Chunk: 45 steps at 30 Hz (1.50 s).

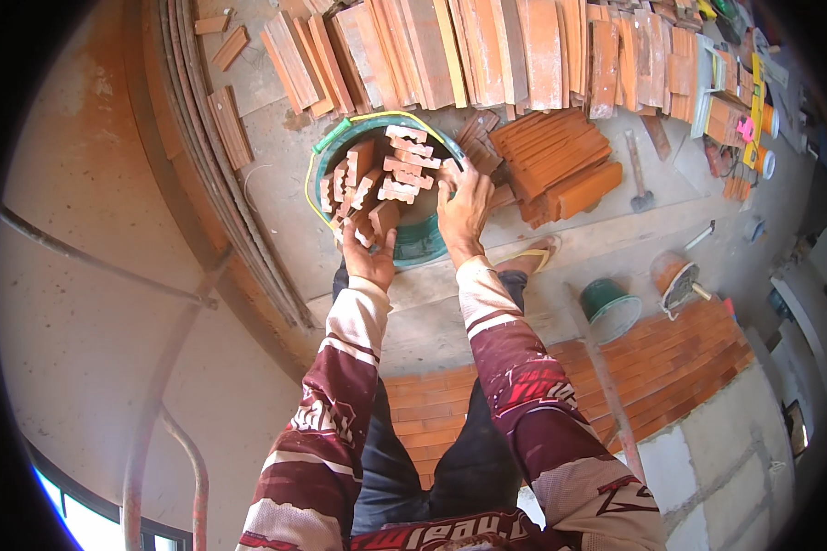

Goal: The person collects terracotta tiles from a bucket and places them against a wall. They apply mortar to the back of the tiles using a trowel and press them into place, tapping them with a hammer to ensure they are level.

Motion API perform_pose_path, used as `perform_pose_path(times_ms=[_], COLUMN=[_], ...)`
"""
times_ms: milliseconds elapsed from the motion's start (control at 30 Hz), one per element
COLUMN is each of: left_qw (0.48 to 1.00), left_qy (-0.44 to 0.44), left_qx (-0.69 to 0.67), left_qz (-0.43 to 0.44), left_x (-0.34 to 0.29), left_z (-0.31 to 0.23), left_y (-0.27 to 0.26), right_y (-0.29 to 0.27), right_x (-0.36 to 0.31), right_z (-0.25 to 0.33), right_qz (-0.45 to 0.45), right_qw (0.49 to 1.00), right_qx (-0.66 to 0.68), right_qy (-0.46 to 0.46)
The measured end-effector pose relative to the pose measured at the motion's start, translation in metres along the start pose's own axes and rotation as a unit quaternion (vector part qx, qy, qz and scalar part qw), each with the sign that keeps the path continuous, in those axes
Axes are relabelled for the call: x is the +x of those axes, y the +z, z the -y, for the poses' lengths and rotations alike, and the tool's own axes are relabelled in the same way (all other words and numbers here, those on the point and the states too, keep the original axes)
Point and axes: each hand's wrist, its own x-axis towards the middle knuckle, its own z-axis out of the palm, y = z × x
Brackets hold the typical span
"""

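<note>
A round green bucket (pixel 420 241) stands in front of me, holding several grooved terracotta tile pieces (pixel 408 158) set on end, their pale broken edges facing up. My left hand (pixel 369 262) reaches over the near left side of the bucket, its thumb and fingers closed around a terracotta tile piece (pixel 384 217). At the right rim my right hand (pixel 466 209) pinches another tile piece (pixel 450 171), partly hidden by its fingers. The bucket's yellow handle, with a green grip (pixel 331 135), lies along the far left rim.
A long row of upright terracotta tiles (pixel 423 55) runs along the far side. Right of the bucket lies a stack of orange tiles (pixel 551 151), then a trowel (pixel 639 174). Another green bucket (pixel 609 308) sits farther right. Metal scaffold bars (pixel 161 404) cross on the left.
</note>
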Motion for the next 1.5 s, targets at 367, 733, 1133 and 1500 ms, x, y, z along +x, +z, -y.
perform_pose_path(times_ms=[367,733,1133,1500], left_qw=[0.986,0.973,0.968,0.956], left_qy=[-0.096,-0.138,-0.113,-0.098], left_qx=[0.135,0.183,0.222,0.278], left_qz=[0.018,0.024,0.028,0.015], left_x=[-0.021,-0.044,-0.042,-0.068], left_z=[-0.011,0.005,-0.020,-0.038], left_y=[-0.026,-0.058,-0.094,-0.123], right_y=[0.008,0.004,-0.022,0.014], right_x=[-0.021,-0.002,0.132,0.154], right_z=[-0.015,0.032,-0.001,0.014], right_qz=[-0.015,-0.070,-0.101,-0.027], right_qw=[0.992,0.965,0.987,0.988], right_qx=[0.125,0.233,0.123,-0.105], right_qy=[0.021,0.102,0.023,-0.112])
